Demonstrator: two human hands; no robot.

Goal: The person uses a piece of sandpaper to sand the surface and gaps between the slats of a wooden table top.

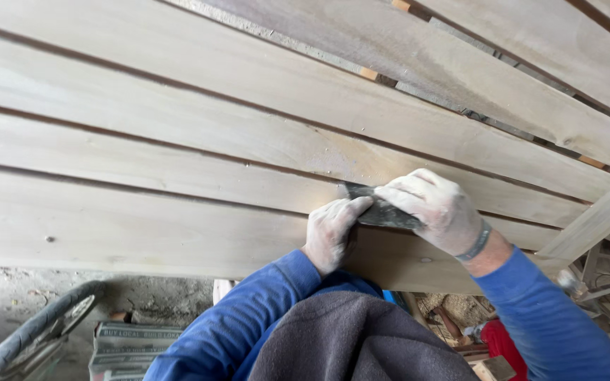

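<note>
Blue sleeves fill my lower view. Both my dusty hands grip a dark scraper: left hand fingers pinch its near end, right hand fingers wrap over it, pressed against pale wooden planks.

Only one package shows: a flat stack of printed paper sacks at the bottom left, on the dusty ground below the edge of the wooden boards. Grey-white, rectangular, dark lettering bands across the top; partly cut off by the frame.
</note>
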